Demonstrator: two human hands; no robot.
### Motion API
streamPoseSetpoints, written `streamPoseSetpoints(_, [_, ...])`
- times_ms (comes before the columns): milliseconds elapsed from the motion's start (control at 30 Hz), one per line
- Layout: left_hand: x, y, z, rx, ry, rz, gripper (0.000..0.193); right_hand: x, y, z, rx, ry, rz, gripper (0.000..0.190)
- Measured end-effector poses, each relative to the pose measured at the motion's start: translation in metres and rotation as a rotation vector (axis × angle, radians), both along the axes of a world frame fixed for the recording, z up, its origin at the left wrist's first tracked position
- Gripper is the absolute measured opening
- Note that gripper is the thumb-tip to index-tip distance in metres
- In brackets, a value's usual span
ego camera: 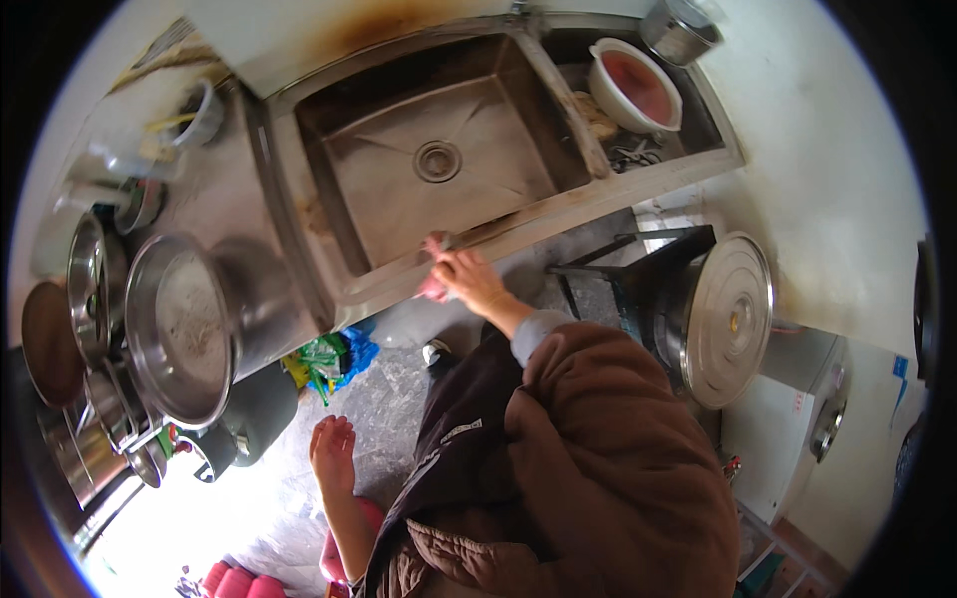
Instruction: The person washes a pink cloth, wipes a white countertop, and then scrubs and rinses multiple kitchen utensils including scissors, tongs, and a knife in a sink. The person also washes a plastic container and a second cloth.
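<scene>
My right hand [472, 280] presses a pinkish cloth [432, 290] against the front rim of a stainless steel sink [396, 282]. Parts of the cloth stick out on both sides of the fingers. The large basin [448, 112] beyond it has a round drain [438, 161] in its floor and holds no dishes. Away from the sink, my left hand [333, 454] hangs in the air over the floor, its fingers loosely spread and holding nothing.
The small right basin holds a white plastic bowl [598, 82] of reddish liquid and scissors [635, 155]. A wide metal bowl [179, 336] stands on the left counter among pots. To my right are a lidded pot [729, 321] and a black metal stand [635, 250]. Plastic bags [329, 359] lie below the counter.
</scene>
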State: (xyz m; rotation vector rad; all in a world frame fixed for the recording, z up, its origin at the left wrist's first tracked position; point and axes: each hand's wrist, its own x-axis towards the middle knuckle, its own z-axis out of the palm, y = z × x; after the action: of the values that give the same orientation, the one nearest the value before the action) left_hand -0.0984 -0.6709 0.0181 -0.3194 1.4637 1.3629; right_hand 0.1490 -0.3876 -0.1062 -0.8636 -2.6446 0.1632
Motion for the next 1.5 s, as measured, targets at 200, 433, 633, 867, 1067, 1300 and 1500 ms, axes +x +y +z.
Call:
streamPoseSetpoints(200, [0.041,0.114,0.000,0.029,0.076,-0.204,0.017,0.206,0.098,0.000,0.192,-0.239,-0.284,0.021])
streamPoseSetpoints(433, [0.141,0.248,0.004,-0.075,0.106,-0.315,0.017,0.437,0.221,-0.006,0.206,-0.482,-0.641,0.019])
streamPoseSetpoints(633, [0.200,0.324,0.012,-0.099,0.074,-0.475,0.020,0.574,0.314,0.000,0.250,-0.538,-0.822,0.022])
streamPoseSetpoints(867, [0.212,0.362,0.015,-0.115,0.172,-0.472,0.019,0.583,0.376,0.053,-0.174,-0.042,-1.276,0.037])
streamPoseSetpoints(1067, [0.227,0.391,0.019,-0.002,0.184,-0.549,0.017,0.421,0.392,0.106,-0.581,0.806,-0.840,0.036])
streamPoseSetpoints(1300, [0.194,0.368,0.031,0.104,0.310,-0.425,0.019,0.151,0.316,0.118,-1.382,0.684,-0.403,0.030])
streamPoseSetpoints(1500, [0.083,0.262,0.034,0.180,0.338,0.414,0.030,-0.011,0.236,0.138,-1.916,0.709,-0.261,0.020])
